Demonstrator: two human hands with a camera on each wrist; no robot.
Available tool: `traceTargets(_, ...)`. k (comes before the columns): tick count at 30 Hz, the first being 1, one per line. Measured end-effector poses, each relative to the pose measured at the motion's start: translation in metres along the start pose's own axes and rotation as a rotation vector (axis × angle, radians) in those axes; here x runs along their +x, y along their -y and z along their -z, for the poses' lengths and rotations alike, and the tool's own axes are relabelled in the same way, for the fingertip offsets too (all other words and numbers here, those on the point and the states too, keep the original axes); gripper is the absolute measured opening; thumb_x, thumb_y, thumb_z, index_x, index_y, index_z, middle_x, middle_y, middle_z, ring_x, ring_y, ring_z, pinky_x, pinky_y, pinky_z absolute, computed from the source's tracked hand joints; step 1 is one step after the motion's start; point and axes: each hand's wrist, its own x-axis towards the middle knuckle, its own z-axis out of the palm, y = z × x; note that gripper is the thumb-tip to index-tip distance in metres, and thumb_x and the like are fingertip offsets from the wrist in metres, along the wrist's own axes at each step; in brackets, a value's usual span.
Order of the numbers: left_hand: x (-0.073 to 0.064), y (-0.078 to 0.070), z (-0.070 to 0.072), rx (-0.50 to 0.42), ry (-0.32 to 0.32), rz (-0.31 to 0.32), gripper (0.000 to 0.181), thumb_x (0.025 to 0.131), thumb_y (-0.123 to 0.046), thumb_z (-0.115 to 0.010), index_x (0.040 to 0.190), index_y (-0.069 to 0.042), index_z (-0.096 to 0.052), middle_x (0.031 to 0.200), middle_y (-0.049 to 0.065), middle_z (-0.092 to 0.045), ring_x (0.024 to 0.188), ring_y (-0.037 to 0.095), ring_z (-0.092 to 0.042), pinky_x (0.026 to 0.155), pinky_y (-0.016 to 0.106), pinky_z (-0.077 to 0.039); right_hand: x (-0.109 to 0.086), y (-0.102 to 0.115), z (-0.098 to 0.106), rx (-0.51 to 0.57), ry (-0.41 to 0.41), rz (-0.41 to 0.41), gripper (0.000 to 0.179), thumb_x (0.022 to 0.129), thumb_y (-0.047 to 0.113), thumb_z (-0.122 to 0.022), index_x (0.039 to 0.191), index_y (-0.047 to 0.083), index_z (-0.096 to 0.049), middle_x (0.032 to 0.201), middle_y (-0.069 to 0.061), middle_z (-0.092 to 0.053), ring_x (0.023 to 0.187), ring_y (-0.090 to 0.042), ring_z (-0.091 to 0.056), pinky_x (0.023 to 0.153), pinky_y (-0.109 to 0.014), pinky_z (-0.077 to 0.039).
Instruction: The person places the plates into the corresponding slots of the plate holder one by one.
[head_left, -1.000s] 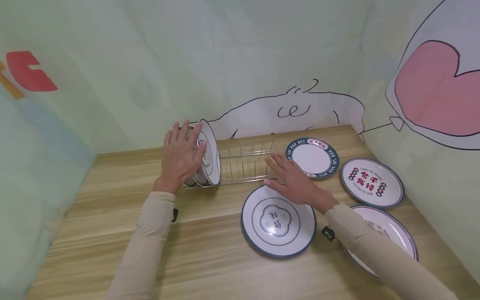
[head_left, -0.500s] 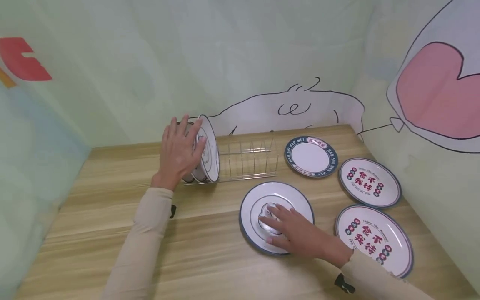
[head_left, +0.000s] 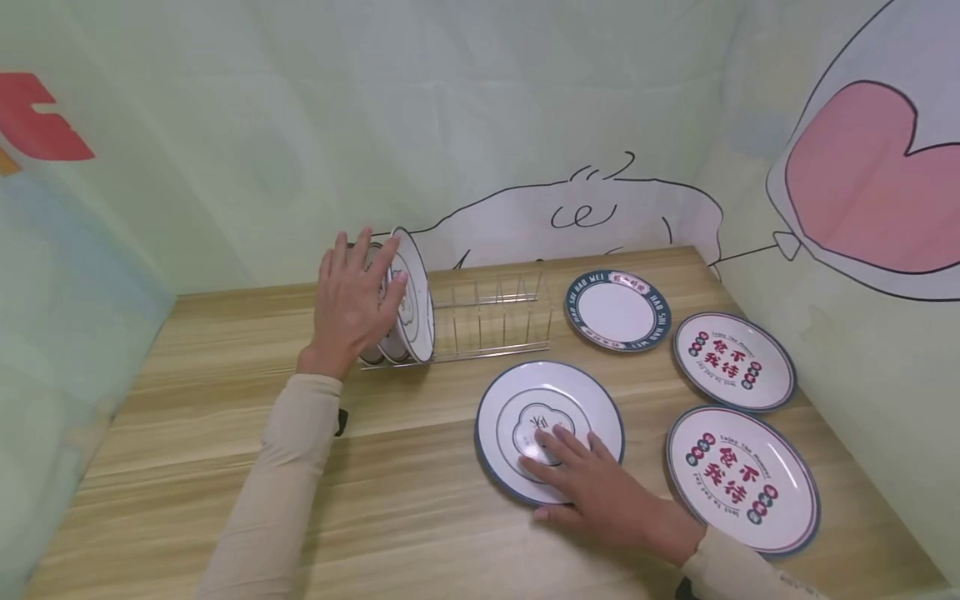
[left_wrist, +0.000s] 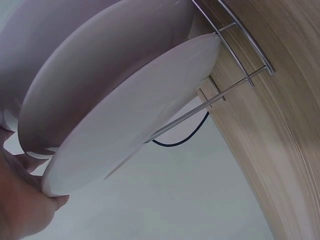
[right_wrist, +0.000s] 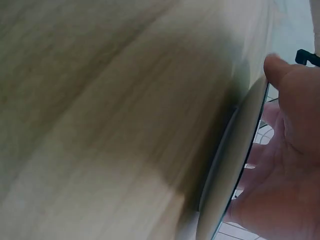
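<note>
My left hand (head_left: 351,302) rests over the upper rims of several white plates (head_left: 412,304) standing on edge at the left end of a wire dish rack (head_left: 495,350). In the left wrist view, its fingers (left_wrist: 35,162) reach round and between the rims of the plates (left_wrist: 130,110). My right hand (head_left: 603,492) spreads over the near right side of a blue-rimmed plate (head_left: 517,383) lying flat in front of the rack. The right wrist view has that hand's thumb (right_wrist: 275,67) at the edge of the plate (right_wrist: 240,145), other fingers above its face.
Two plates with red characters, one farther back (head_left: 735,392) and one nearer (head_left: 787,517), lie at the right. A smaller plate with a dark blue band (head_left: 652,325) lies beside the rack's right end. Printed fabric walls (head_left: 225,167) stand behind the wooden table (head_left: 375,517).
My right hand has left the rack's right end and come down towards me over the flat plate, its thumb reaching the near rim. My left hand stays at the racked plates.
</note>
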Motion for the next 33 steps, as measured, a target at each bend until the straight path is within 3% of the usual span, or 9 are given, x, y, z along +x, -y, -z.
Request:
traceTargets(7, 0.0, -0.001, 0.001, 0.008, -0.014, -0.004, 0.056, 0.103, -0.044, -0.039, 0.153, -0.021, -0.04, 0.161, 0.022, -0.031, 0.15, 0.051, -0.019, 0.122, 0.062, -0.014, -0.002, -0.001, -0.002, -0.03, -0.012, 0.023, 0.067, 0.094, 0.057, -0.057, 0.153, 0.029, -0.041, 0.165, -0.011, -0.027, 0.152, -0.04, -0.023, 0.114, -0.072, -0.022)
traceTargets(17, -0.001, -0.002, 0.001, 0.003, -0.019, 0.001, 0.055, 0.102, -0.043, -0.039, 0.153, -0.021, -0.04, 0.161, 0.022, -0.032, 0.151, 0.05, -0.017, 0.122, 0.063, -0.014, -0.003, 0.006, -0.005, -0.158, -0.082, 0.08, 0.058, 0.096, 0.037, -0.061, 0.151, 0.027, -0.045, 0.16, -0.019, -0.035, 0.145, -0.047, -0.033, 0.105, -0.077, -0.031)
traceTargets(19, -0.001, -0.002, 0.001, 0.004, -0.027, 0.0, 0.055, 0.102, -0.042, -0.039, 0.153, -0.021, -0.041, 0.16, 0.023, -0.032, 0.15, 0.051, -0.017, 0.121, 0.063, -0.014, -0.003, 0.008, -0.004, -0.161, -0.085, 0.08, 0.054, 0.099, 0.027, -0.058, 0.151, 0.026, -0.045, 0.159, -0.019, -0.036, 0.145, -0.049, -0.033, 0.103, -0.079, -0.031)
traceTargets(24, -0.001, -0.002, 0.0, 0.002, -0.027, 0.007, 0.056, 0.101, -0.043, -0.038, 0.153, -0.021, -0.041, 0.161, 0.023, -0.032, 0.149, 0.053, -0.017, 0.121, 0.064, -0.014, -0.001, 0.014, 0.002, -0.122, -0.081, 0.062, 0.061, 0.098, -0.002, -0.047, 0.153, 0.025, -0.042, 0.158, -0.02, -0.038, 0.144, -0.05, -0.034, 0.099, -0.081, -0.032)
traceTargets(33, -0.001, -0.003, 0.0, 0.006, -0.018, 0.021, 0.055, 0.102, -0.043, -0.038, 0.153, -0.022, -0.041, 0.161, 0.022, -0.031, 0.149, 0.056, -0.016, 0.121, 0.065, -0.014, -0.002, 0.023, 0.022, 0.08, -0.155, 0.082, 0.082, 0.086, -0.019, -0.051, 0.153, 0.025, -0.041, 0.154, -0.019, -0.045, 0.139, -0.047, -0.044, 0.095, -0.078, -0.04)
